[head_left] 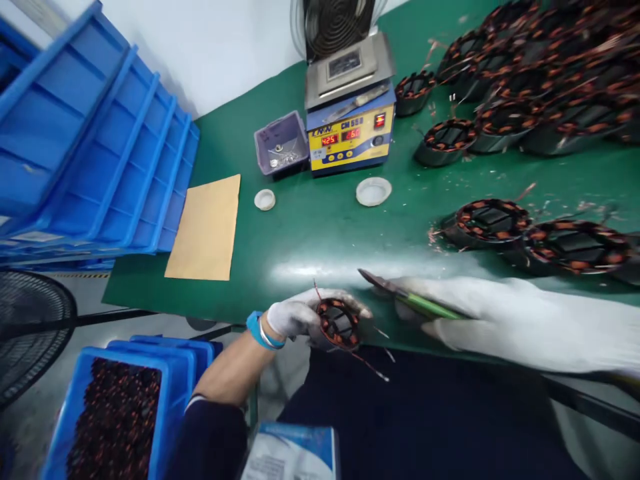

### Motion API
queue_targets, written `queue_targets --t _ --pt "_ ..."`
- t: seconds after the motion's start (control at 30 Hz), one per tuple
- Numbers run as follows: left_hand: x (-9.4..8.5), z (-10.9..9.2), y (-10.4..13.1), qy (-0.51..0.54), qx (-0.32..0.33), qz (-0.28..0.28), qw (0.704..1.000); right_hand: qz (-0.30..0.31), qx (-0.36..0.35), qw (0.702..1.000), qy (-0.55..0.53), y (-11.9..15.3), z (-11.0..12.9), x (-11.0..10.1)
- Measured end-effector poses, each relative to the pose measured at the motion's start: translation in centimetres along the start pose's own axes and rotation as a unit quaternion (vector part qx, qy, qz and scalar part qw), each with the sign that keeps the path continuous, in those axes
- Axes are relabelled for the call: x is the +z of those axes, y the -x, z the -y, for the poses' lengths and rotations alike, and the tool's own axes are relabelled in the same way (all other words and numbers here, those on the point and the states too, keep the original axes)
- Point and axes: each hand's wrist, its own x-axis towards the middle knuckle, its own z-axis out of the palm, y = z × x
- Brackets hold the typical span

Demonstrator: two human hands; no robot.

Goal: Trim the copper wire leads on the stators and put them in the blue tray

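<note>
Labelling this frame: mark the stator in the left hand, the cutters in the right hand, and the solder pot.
stator point(339, 324), head view, on its copper-wound ring.
cutters point(425, 306), head view, on the green handle.
solder pot point(350, 137), head view, on its yellow front panel.

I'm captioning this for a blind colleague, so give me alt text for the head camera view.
A white-gloved left hand holds a small round copper-wound stator at the edge of a green bench mat, while the gloved right hand holds green-handled cutters beside it. Behind stand a yellow and blue solder pot, stacked blue plastic bins and more stators.
</note>
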Motion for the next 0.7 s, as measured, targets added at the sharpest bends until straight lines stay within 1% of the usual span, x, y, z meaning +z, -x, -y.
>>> queue_targets --t 0.07,0.2,0.27,0.37,0.47,0.57,0.63,0.7 --pt "0.1 -0.7 -0.1 -0.005 -0.037 0.024 0.999 0.025 -0.033 0.999 0.014 -0.1 0.8 -0.5" --pt "0.1 -2.1 -0.7 -0.068 -0.116 0.089 0.987 0.062 -0.081 0.995 0.020 -0.5 1.5 -0.8" --pt "0.0 -2.5 -1.3 -0.093 -0.141 0.121 0.978 0.070 -0.081 0.994 0.028 -0.7 1.3 -0.7" --pt "-0.1 -2.8 -2.3 -0.103 -0.181 0.161 0.965 0.086 -0.054 0.994 0.042 -0.8 1.3 -0.5" --pt "-0.2 -2.8 -2.9 -0.106 -0.200 0.178 0.958 0.089 -0.054 0.993 0.047 -0.9 1.8 -0.7" --pt "-0.3 -2.7 -2.9 -0.112 -0.215 0.182 0.953 0.091 -0.057 0.993 0.044 -0.8 2.3 -1.1" --pt "-0.3 -2.7 -2.9 -0.115 -0.218 0.182 0.952 0.100 -0.048 0.993 0.048 -0.7 2.2 -1.2" --pt "-0.3 -2.7 -2.9 -0.118 -0.213 0.186 0.952 0.087 -0.052 0.994 0.052 -0.5 1.9 -1.1"
